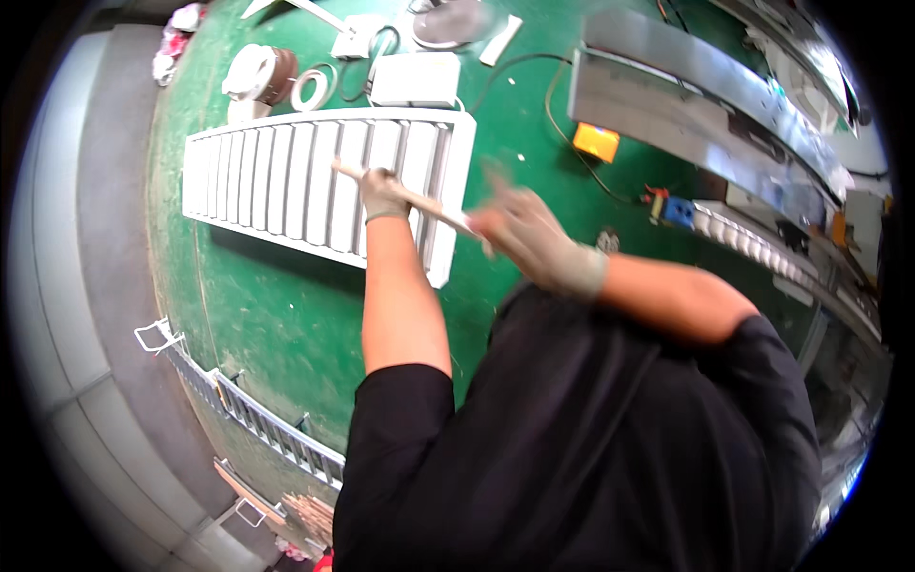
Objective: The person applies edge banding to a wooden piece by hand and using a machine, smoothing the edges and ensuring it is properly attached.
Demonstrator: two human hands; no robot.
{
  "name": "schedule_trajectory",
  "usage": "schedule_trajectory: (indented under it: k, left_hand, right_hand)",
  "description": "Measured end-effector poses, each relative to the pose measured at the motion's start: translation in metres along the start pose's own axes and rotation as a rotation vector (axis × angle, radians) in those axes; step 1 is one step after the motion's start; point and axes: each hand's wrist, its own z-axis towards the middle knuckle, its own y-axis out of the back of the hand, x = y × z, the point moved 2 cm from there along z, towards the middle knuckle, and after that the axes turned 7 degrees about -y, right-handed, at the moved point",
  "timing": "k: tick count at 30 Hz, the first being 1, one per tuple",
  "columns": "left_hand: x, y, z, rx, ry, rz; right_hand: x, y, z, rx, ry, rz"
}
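A long white panel with a raised rim and several crosswise slats (305, 181) lies on the green work surface. My left hand (384, 194), in a pale glove, is closed around a thin tan strip (429, 207) above the panel's right part. One end of the strip sticks out to the left of that hand; the other runs to the right, to my other hand. My right hand (538, 243), also gloved, is beside the panel's right end at the strip's right part. Motion smears its fingers, so their grip on the strip is unclear.
Behind the panel stand a white box (416, 80), a ring-shaped tape roll (311, 91) and stacked brown and white rolls (259, 74). A long metal channel (686, 110), a yellow box (597, 142) and cables lie to the right. A grey slotted rail (276, 429) runs along the left edge.
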Motion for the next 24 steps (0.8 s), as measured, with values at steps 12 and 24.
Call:
schedule_trajectory:
  k: [12, 24]
  left_hand:
    - [0.038, 0.229, 0.033, -0.507, 0.220, -0.861]
    - [-0.096, 0.106, 0.038, -0.288, 0.062, -1.066]
  right_hand:
    - [-0.093, 0.324, -0.406, -1.549, -0.193, -0.265]
    - [-0.183, 0.306, -0.765, -1.990, -0.964, -0.583]
